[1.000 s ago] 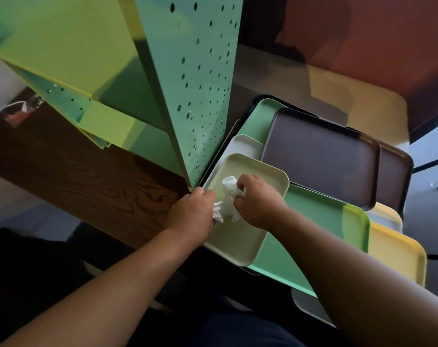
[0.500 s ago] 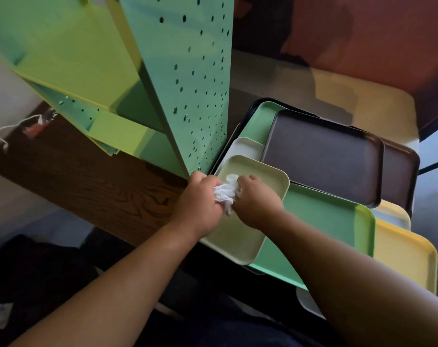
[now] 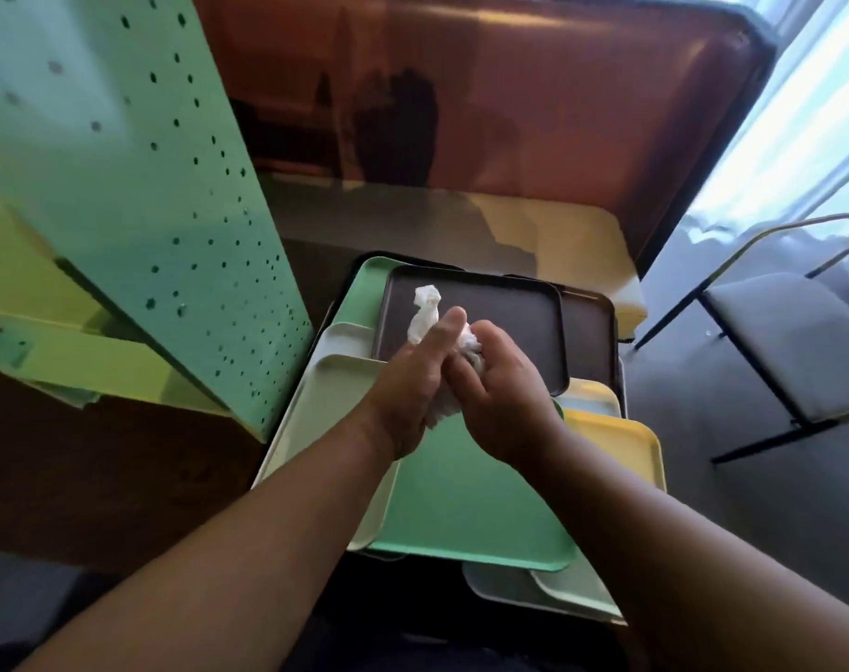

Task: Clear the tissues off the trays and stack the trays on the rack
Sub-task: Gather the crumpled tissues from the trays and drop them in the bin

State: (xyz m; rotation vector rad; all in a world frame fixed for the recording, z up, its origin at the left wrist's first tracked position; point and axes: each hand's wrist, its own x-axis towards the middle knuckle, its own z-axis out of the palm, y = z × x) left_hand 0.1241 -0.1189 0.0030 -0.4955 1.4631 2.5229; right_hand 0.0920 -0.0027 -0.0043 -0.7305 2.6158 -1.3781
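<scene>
Both hands meet above the pile of trays, with a crumpled white tissue (image 3: 424,315) caught between them. The left hand (image 3: 408,380) has its fingers curled round the wad, a loose tail of paper standing up past its fingertips; the right hand (image 3: 502,395) is cupped against it, its grip closed on the lower part of the same wad, a little of which shows below the palms. The tissue is thus off the trays and held in the air over the near edge of the dark brown tray (image 3: 505,312). That tray lies topmost toward the far side of the pile; a green tray (image 3: 466,497) lies under the forearms, a cream tray (image 3: 325,395) along the pile's left edge, and a yellow tray (image 3: 621,443) at its right edge. The green perforated rack (image 3: 136,186) stands just beside the pile's left edge, its shelves pale yellow-green. The trays overlap askew and not squared, and no tray appears to be on the rack yet. Probable risks: the free tail may tear or drop back onto a tray if the wad is not gathered fully; lifting one tray from so uneven a pile may drag its neighbours off the near edge.
</scene>
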